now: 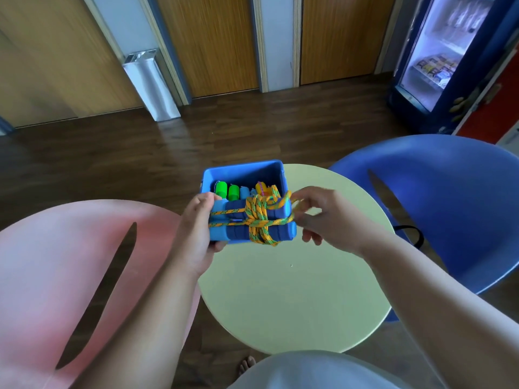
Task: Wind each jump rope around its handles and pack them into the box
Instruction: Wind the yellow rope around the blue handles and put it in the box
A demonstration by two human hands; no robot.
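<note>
Nearly done, I think. The left hand [200, 231] grips the blue handles [224, 235] w/ the rope [259, 220] wound round; the right hand [323, 217] pinches its loose end. The box [244, 169], just past the fingers, already holds green handles [227, 190] & more. This one's not packed yet.

A pale green round table [295, 299] is standing on dark wood flooring [112, 158]. A pink chair [42, 262] is sitting left of it, a blue chair [455, 209] right, a lit drinks fridge [438, 51] beyond.
</note>
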